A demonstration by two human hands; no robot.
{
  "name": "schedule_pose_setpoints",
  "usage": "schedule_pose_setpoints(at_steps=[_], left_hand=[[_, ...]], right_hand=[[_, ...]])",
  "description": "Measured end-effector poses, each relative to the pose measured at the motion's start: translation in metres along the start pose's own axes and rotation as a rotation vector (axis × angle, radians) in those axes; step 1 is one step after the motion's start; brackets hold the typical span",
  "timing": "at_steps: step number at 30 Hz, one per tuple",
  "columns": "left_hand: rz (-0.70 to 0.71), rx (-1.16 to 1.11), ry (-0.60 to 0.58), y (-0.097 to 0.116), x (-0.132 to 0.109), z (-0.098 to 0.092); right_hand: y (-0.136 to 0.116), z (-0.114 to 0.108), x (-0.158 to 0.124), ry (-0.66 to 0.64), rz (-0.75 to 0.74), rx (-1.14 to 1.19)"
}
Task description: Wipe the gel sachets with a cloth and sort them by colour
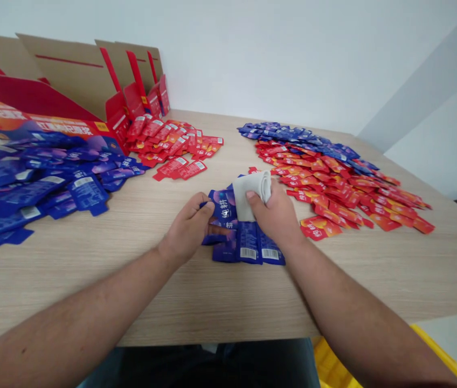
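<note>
In the middle of the table my left hand (pixel 189 223) pinches the left edge of a blue sachet (pixel 223 207) with white lettering. My right hand (pixel 275 210) is closed around a folded light-grey cloth (pixel 244 199), its thumb on top. The cloth lies against the right part of that blue sachet and covers it there. Beneath both hands, several more blue packets (pixel 248 245) lie side by side, white barcode labels showing on some. The fingers of my right hand are partly hidden behind the cloth.
Blue packets (pixel 50 178) are heaped at left, below open red cartons (pixel 70 118) by the wall. Red packets (pixel 172 140) lie beside the cartons. Right of my hands spread more red packets (pixel 333 188), with blue packets (pixel 293 134) behind. A yellow container (pixel 333 361) stands below the table edge.
</note>
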State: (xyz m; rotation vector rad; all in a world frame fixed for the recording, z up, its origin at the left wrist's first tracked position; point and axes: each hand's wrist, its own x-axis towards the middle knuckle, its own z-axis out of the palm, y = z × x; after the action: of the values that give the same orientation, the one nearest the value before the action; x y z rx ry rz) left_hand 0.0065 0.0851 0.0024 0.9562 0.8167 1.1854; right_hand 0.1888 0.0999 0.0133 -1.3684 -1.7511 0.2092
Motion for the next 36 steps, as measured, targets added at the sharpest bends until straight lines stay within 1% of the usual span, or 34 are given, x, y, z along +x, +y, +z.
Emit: schedule_pose_setpoints(at_steps=[1,2,4,5,6,8,10,12,14,16,18,20,22,23,25,27,28,30,32,33,36], left_hand=[[0.000,0.004,-0.007,0.000,0.000,0.000],[-0.003,0.015,-0.017,0.001,0.000,0.000],[-0.013,0.041,-0.033,0.002,-0.001,0.001],[-0.016,0.047,-0.033,0.002,-0.001,0.001],[-0.016,0.047,-0.024,0.003,-0.001,0.001],[-0.012,0.029,0.002,0.004,0.000,0.002],[0.007,0.024,0.013,0.005,0.000,0.001],[0.025,0.043,-0.009,0.005,-0.001,0.000],[0.025,0.072,-0.040,0.004,-0.001,-0.001],[0.013,0.077,-0.036,0.003,0.000,-0.003],[0.010,0.057,0.007,0.003,0.001,-0.003],[0.025,0.035,0.038,0.004,0.001,-0.002],[0.042,0.033,0.028,0.006,0.000,-0.001],[0.043,0.038,0.011,0.007,-0.001,-0.001],[0.031,0.056,-0.022,0.006,-0.002,-0.001],[0.018,0.066,-0.021,0.005,-0.002,-0.001],[0.019,0.063,-0.006,0.005,-0.001,-0.002],[0.034,0.048,0.032,0.004,0.000,-0.002],[0.053,0.045,0.052,0.005,0.000,-0.003],[0.057,0.052,0.048,0.006,-0.001,-0.002],[0.047,0.075,0.023,0.007,-0.002,-0.001]], right_hand=[[-0.001,-0.001,0.000,-0.002,-0.023,0.014],[-0.003,-0.001,-0.001,-0.031,-0.058,0.031],[-0.005,0.000,-0.002,-0.122,-0.106,0.039],[-0.005,0.000,-0.002,-0.150,-0.097,0.025],[-0.003,0.001,-0.001,-0.147,-0.068,0.004],[0.001,-0.001,0.002,-0.076,0.011,-0.030],[0.003,-0.003,0.004,-0.007,0.044,-0.023],[0.000,-0.004,0.002,-0.041,0.005,0.021],[-0.001,-0.001,-0.001,-0.130,-0.049,0.052],[0.003,0.001,0.000,-0.166,-0.041,0.040],[0.009,0.001,0.005,-0.113,0.028,0.015],[0.013,-0.003,0.010,-0.025,0.079,0.020],[0.012,-0.007,0.011,0.010,0.048,0.058],[0.009,-0.008,0.009,-0.011,0.012,0.075],[0.005,-0.007,0.006,-0.099,-0.050,0.080],[0.005,-0.004,0.005,-0.157,-0.039,0.053],[0.007,-0.003,0.005,-0.147,-0.010,0.039],[0.010,-0.002,0.007,-0.071,0.056,0.033],[0.011,-0.005,0.009,-0.007,0.068,0.066],[0.009,-0.006,0.009,-0.013,0.043,0.089],[0.006,-0.005,0.006,-0.118,-0.040,0.114]])
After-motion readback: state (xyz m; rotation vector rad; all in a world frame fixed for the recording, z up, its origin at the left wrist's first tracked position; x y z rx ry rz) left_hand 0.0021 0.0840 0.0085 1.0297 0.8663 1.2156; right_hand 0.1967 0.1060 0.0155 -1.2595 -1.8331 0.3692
